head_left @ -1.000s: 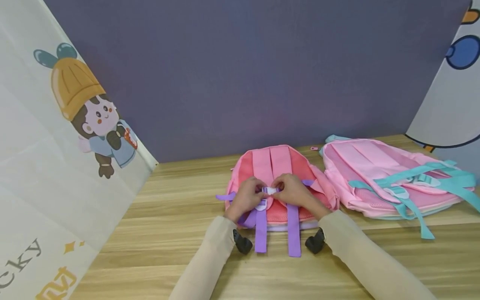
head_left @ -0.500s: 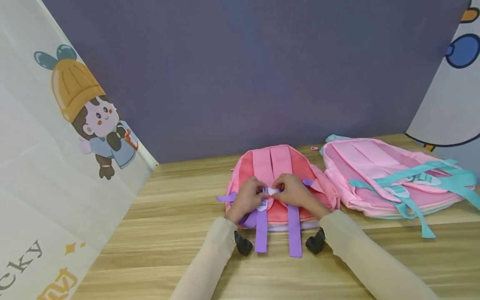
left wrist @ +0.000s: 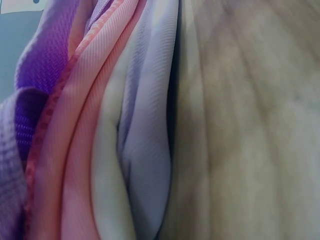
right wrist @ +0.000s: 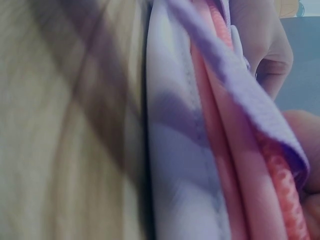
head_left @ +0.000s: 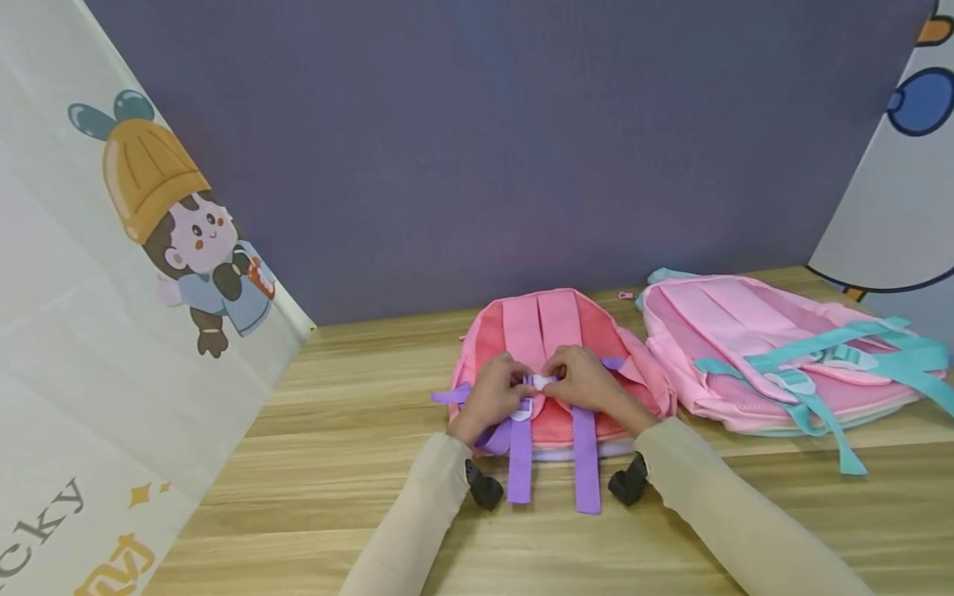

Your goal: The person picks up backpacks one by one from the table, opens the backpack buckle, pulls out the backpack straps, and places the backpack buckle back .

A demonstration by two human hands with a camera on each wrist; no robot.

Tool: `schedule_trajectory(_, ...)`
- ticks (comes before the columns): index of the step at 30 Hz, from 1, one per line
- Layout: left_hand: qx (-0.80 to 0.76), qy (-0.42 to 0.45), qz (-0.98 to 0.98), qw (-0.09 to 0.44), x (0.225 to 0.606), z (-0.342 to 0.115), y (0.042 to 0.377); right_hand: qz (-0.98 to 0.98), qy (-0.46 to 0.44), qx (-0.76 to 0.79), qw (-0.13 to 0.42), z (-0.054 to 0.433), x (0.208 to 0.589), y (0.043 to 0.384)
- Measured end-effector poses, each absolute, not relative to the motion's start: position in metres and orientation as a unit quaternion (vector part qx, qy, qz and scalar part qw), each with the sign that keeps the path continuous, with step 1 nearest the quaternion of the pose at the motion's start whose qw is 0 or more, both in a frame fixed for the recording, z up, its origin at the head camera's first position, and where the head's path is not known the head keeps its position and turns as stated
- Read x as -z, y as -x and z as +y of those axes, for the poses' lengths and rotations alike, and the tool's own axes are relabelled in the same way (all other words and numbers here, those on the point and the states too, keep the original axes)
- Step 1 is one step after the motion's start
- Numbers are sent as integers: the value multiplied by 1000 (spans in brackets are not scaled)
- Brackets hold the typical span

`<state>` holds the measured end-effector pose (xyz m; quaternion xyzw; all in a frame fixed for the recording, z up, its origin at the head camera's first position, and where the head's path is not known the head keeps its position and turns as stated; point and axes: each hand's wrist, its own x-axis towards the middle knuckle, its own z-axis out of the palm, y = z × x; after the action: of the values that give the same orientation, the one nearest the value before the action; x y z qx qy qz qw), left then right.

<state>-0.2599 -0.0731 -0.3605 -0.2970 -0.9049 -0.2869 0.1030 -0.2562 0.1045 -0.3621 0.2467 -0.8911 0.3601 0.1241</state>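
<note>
A pink backpack (head_left: 488, 331) with coral mesh panels lies back side up on the wooden table. Over its middle, a white plastic buckle (head_left: 540, 382) on a purple strap is pinched from both sides. My left hand (head_left: 492, 397) grips its left end and my right hand (head_left: 585, 381) its right end, fingertips close together. A white strap adjuster (head_left: 522, 409) sits just below my left hand. Two purple strap tails (head_left: 586, 476) hang over the bag's front edge. The left wrist view shows mostly the bag's side (left wrist: 145, 150), without the fingers.
To the right, touching the first bag, lies a light pink backpack (head_left: 715, 323) with teal straps (head_left: 842, 455). A dark blue-grey panel (head_left: 477, 149) stands behind the table (head_left: 335, 430). White printed panels (head_left: 67, 273) flank both sides.
The white buckle and the fingertips around it have shifted very slightly to the right. Both hands keep their pinch, and the bags stay in place.
</note>
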Motion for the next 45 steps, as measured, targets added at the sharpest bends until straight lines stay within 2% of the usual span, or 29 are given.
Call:
schedule_trajectory(15, 309, 276, -905, 97, 360, -75, 258, -888, -255, -359, 136, 105, 362, 258)
schedule_trajectory(45, 358, 246, -898, 78, 363, -74, 256, -897, -201, -382, 97, 116, 359, 258)
